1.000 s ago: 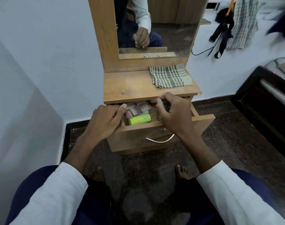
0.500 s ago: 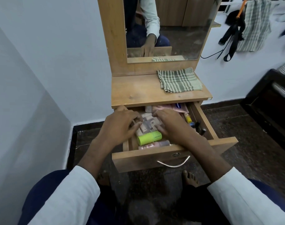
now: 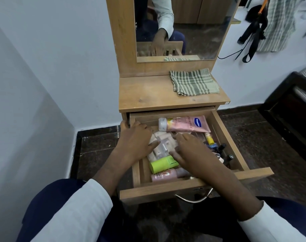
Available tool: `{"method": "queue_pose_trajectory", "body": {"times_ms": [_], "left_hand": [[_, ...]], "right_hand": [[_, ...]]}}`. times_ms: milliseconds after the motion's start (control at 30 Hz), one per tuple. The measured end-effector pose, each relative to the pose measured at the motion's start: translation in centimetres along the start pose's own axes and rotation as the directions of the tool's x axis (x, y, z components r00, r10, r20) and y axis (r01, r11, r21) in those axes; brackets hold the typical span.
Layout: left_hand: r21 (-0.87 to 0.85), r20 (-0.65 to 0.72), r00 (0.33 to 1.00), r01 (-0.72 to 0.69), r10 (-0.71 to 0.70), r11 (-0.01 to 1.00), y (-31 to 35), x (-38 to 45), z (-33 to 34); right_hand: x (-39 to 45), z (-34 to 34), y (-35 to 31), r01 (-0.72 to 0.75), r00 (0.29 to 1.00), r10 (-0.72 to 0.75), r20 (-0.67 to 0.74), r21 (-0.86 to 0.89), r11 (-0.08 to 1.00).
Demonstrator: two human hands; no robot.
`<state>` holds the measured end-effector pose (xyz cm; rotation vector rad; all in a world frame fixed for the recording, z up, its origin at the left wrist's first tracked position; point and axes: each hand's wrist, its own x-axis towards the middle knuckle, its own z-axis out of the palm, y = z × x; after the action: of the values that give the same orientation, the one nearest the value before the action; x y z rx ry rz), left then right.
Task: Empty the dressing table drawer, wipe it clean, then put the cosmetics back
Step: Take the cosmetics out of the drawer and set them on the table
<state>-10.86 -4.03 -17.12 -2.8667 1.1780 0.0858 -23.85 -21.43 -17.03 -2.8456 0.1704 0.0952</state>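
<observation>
Head view looks down into the open drawer [image 3: 223, 135] of the dressing table, pulled out toward us and full of cosmetics. Our left hand [image 3: 136, 142] lies in the drawer's left half, its fingers loosely bent over a heap of small pale sachets and tubes [image 3: 161, 145]; our right hand [image 3: 190, 152] lies across the middle, fingers nearly straight on the same heap. Neither hand has closed round anything that we can see, so we judge both as resting, not gripping.

The relation that matters: the heap sits between the two hands, touching both, so either could scoop it. A lime-green tube [image 3: 161, 165] lies just nearer us than the fingertips, its long axis running left to right, with a pink bottle [image 3: 166, 174] parallel against the drawer's front wall. At the back wall a pink Vaseline tube [image 3: 185, 124] lies crosswise, white cap to the left. By the right wall are a small yellow item [image 3: 209, 138] and some dark pieces (too blurred to name).

Surfaces look like smooth plastic, likely slippery in a bunch; the drawer is matte wood-grain board. A folded checked cloth [image 3: 194, 82] waits on the worktop [image 3: 148, 95] at its right rear corner. Emptying has, we judge, barely begun.
</observation>
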Motion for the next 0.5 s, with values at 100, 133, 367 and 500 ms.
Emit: {"method": "queue_pose_trajectory", "body": {"times_ms": [100, 133, 367, 500], "left_hand": [[0.005, 0.002, 1.0, 0.015, -0.015, 1.0, 0.1, 0.1, 0.1], [0.005, 0.006, 1.0, 0.016, -0.016, 1.0, 0.2, 0.1, 0.2], [-0.052, 0.05, 0.998, 0.038, -0.035, 0.998, 0.3, 0.6, 0.4], [-0.093, 0.007, 1.0, 0.013, -0.013, 0.996, 1.1, 0.7, -0.4]], "right_hand": [[-0.2, -0.1, 0.4, -0.041, 0.999, 0.041, -0.02, -0.005, 0.999], [-0.3, -0.2, 0.5, -0.055, 0.998, 0.054, -0.023, -0.012, 0.998], [1.3, -0.7, 0.4, -0.081, 0.994, 0.088, 0.058, -0.11, 0.991], [2.9, -1.1, 0.4, -0.099, 0.989, 0.11, 0.103, -0.103, 0.99]]}}
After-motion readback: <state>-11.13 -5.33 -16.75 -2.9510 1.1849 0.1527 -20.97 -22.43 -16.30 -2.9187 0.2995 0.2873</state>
